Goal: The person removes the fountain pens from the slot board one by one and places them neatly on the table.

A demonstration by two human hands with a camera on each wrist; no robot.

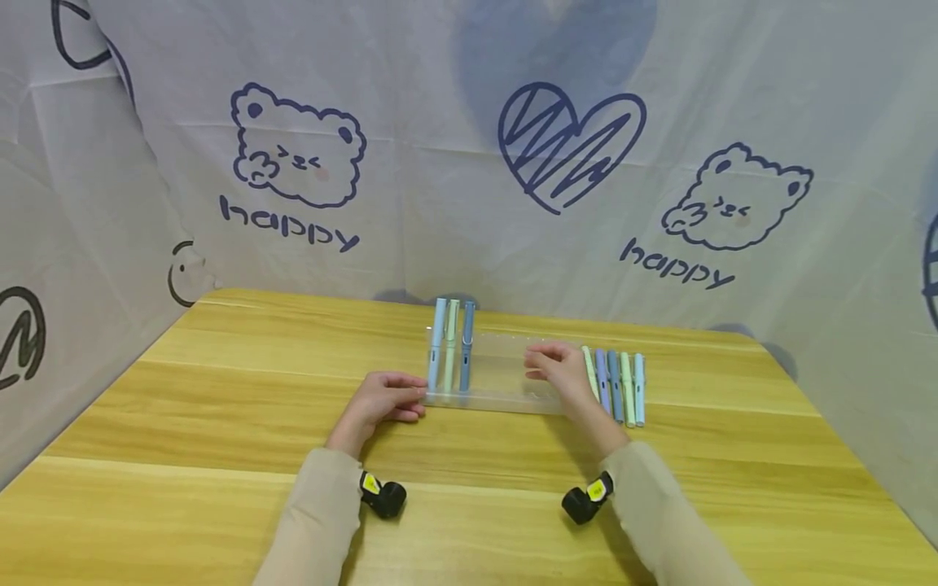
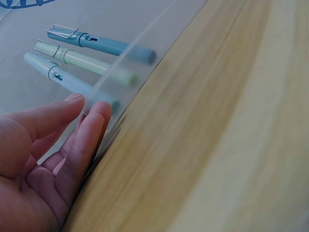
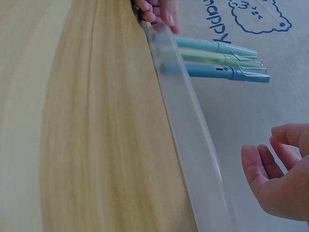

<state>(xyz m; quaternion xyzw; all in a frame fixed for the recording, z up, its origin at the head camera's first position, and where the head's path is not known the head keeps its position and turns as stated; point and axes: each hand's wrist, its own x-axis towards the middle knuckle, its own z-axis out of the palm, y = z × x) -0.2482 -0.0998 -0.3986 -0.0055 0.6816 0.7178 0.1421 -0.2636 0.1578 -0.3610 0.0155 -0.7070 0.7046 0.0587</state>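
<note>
Pinches the near left corner of a long, clear plastic pen holder (image 1: 506, 366) between the thumb and fingers of the left hand (image 1: 384, 399). Holds nothing in the right hand (image 1: 560, 370), with fingers loosely curved and unclenched over the right part of the holder. Lined up at the holder's left end, with lower ends behind its low, translucent front lip: a slim light-blue pen (image 1: 437, 342), a slim pale-green pen (image 1: 451, 342) and a slim dark-blue pen (image 1: 466, 346), with metal clips at the capped ends. In a row just to the right of the right hand: five more slim pens (image 1: 615, 387), from left to right pale green, lavender, slate blue, pale yellow-green and light blue. Wears long beige sleeves (image 1: 315, 505) and, at each wrist, a small black camera (image 1: 383, 496) with a yellow label. Works at a yellow wood-grain table (image 1: 476, 529), before a white cloth (image 1: 440, 187) printed with blue bear faces, a scribbled heart and the word "happy."
</note>
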